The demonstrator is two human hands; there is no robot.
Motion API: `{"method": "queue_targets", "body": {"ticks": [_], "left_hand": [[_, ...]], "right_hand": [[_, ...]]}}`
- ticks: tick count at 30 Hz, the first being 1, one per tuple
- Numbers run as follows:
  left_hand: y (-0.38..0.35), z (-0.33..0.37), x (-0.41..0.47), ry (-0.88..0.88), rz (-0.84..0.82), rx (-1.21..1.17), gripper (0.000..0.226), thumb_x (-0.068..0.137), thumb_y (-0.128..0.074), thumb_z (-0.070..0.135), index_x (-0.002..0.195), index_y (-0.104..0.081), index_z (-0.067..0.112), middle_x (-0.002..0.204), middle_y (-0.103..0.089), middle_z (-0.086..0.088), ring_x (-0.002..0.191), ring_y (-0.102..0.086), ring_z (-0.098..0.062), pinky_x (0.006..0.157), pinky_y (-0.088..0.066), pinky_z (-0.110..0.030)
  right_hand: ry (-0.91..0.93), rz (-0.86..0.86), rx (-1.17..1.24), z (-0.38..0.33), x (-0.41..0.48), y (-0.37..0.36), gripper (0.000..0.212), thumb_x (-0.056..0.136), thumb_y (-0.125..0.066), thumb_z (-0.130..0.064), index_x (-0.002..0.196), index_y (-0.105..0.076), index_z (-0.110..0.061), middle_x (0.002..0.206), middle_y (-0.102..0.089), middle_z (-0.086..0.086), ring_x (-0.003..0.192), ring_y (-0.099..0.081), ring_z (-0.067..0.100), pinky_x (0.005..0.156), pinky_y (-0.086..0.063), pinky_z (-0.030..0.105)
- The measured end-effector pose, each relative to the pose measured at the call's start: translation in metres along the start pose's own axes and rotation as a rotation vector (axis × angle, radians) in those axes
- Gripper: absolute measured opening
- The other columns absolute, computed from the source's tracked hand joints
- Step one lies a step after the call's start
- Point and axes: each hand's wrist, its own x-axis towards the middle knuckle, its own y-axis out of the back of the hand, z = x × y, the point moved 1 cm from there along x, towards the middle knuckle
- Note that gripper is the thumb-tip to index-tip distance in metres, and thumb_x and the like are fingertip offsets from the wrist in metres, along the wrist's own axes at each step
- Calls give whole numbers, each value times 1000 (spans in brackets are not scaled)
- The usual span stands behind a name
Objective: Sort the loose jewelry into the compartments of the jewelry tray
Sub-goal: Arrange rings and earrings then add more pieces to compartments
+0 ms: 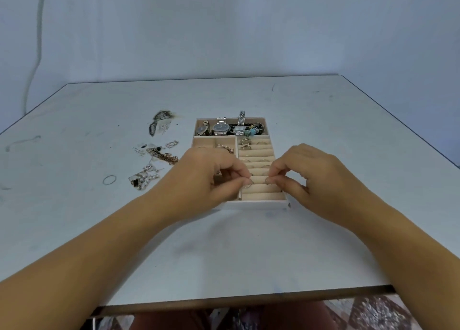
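A thin hoop (109, 180) and the unsorted pile (154, 155) are seen on the table (249, 250), well off to the left of both grips, so the left hand (211, 175) is judged the nearer one for them. That hand's grip is pressed together, thumb to forefinger, on a small ring (248, 184). Directly beneath both grips the ring rolls (261, 195) of the jewelry tray (258, 202) are found, with their long axis running left-right, so one slot passes under both. A second ring (268, 181) is pinched the same way by the right hand (311, 173), just right of the first ring and apart from it. Each ring's open face is turned toward the camera, so its plane seems to run along the slot. Whether either ring is already seated cannot be told. Judged: the push needed is straight down from each grip, with the ring plane kept in line with the slot.
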Motion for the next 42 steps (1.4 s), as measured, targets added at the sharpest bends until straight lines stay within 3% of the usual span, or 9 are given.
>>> {"method": "queue_targets", "body": {"ticks": [8,16,22,33,39,42], "left_hand": [[-5,0,1,19,-23,13,5,78,-77,21,82,-73,21,71,-63,16,69,-58,-2,61,-41,-7],[-4,-6,5,-54,-76,55,5,80,-74,25,80,-75,20,77,-65,9,74,-61,-9,64,-49,-23],[-6,-3,6,-26,-62,81,6,77,-75,22,73,-71,20,72,-64,14,72,-60,-7,61,-47,-15],[-3,-6,10,-22,-184,36,3,78,-72,25,75,-72,27,76,-63,11,74,-61,-12,62,-48,-22],[5,-8,1,-70,-101,13,5,79,-74,23,82,-72,20,78,-63,10,72,-61,-11,61,-49,-27],[10,-12,-7,-93,-85,10,8,77,-74,21,84,-72,17,81,-63,9,76,-60,-11,65,-47,-24]], "right_hand": [[23,37,20,-1,-1,5,4,85,-63,-20,88,-66,-19,82,-61,-12,79,-55,7,72,-44,21],[27,58,19,0,-2,9,9,85,-61,-23,87,-66,-16,80,-62,-10,77,-55,7,70,-45,20],[48,78,12,0,-1,9,9,85,-62,-21,87,-67,-14,79,-62,-8,76,-54,5,69,-44,17],[49,47,55,-2,-1,8,7,85,-63,-21,87,-67,-16,79,-63,-9,77,-56,6,69,-47,23],[54,6,58,-5,-1,3,7,85,-64,-23,87,-68,-18,81,-64,-10,78,-57,9,71,-48,26],[72,-13,42,-4,-1,1,7,85,-64,-22,86,-69,-18,80,-63,-10,77,-55,7,72,-45,20]]}}
